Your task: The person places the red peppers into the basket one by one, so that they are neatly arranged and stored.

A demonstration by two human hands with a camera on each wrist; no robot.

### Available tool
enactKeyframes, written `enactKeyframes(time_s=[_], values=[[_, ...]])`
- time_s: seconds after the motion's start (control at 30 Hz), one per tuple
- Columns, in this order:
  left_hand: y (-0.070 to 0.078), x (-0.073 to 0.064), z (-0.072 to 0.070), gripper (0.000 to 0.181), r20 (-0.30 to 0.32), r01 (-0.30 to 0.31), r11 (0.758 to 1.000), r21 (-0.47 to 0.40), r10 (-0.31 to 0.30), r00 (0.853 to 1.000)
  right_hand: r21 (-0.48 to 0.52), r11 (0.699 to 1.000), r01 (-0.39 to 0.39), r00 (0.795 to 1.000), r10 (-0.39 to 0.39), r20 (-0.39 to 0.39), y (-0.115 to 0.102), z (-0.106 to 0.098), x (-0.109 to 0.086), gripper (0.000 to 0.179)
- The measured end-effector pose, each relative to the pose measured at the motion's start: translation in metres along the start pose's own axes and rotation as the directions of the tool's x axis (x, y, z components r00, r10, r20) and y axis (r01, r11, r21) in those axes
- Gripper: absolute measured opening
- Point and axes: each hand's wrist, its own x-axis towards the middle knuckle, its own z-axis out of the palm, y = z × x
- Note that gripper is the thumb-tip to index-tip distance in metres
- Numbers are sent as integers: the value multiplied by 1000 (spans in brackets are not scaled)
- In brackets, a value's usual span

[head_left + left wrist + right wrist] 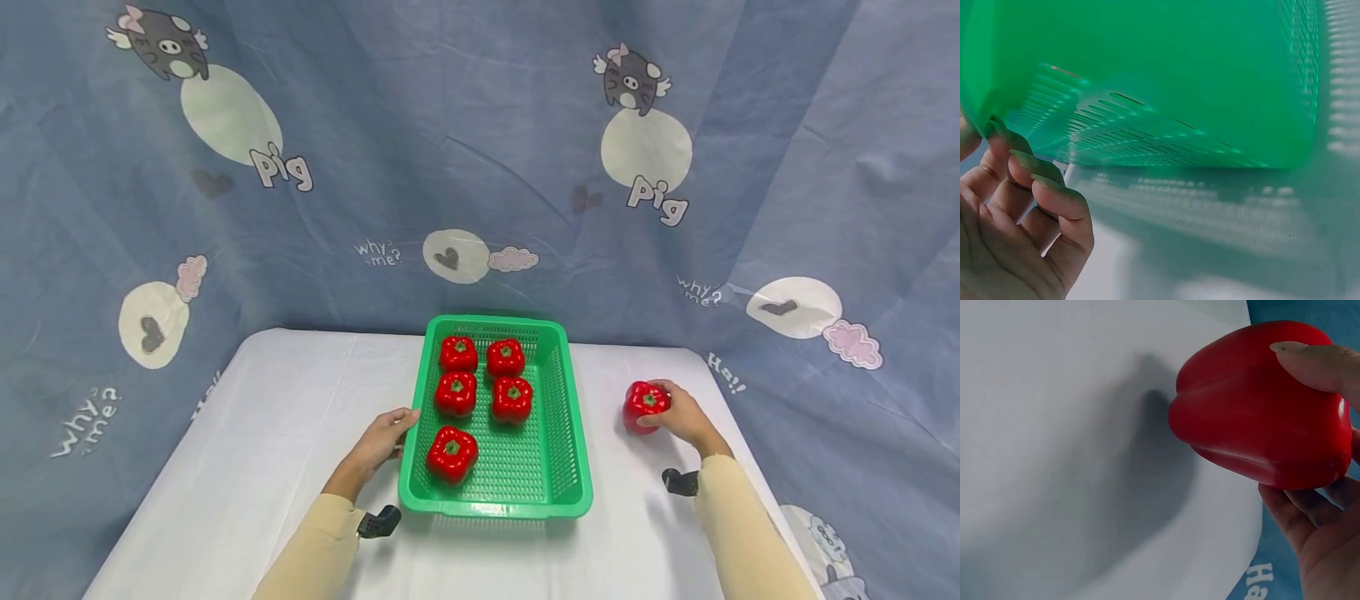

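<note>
A green plastic basket [583,467] stands on the white table with several red bell peppers inside, stems up, mostly toward its left side. My left hand [384,440] grips the basket's left rim, thumb on top and fingers curled beneath, as the left wrist view shows against the slotted green wall [1166,81]. To the right of the basket, my right hand [681,417] holds another red bell pepper [1254,412] between thumb and fingers. In the right wrist view this pepper's shadow falls on the white cloth beside it.
The white table [300,392] has rounded far corners. Blue cloth [480,150] printed with pigs and words rises behind it and hangs along both sides. A black wrist camera [380,522] is on the left sleeve, another black camera [678,482] on the right.
</note>
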Motion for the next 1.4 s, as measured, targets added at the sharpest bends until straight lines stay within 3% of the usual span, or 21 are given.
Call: enactKeyframes(time_s=[0.53,1.07,1.4], values=[[-1,2,1,44,-12,3,1000,-12,-3,1000,11,994,105,994,-105,31,-19,2,-9,83],[1,2,1,42,-12,2,1000,-30,-2,1000,3,990,138,990,-138,18,-39,-4,-19,84],[0,2,1,42,-16,8,1000,-11,-8,1000,-30,978,208,978,-207,25,-55,-11,-27,81]])
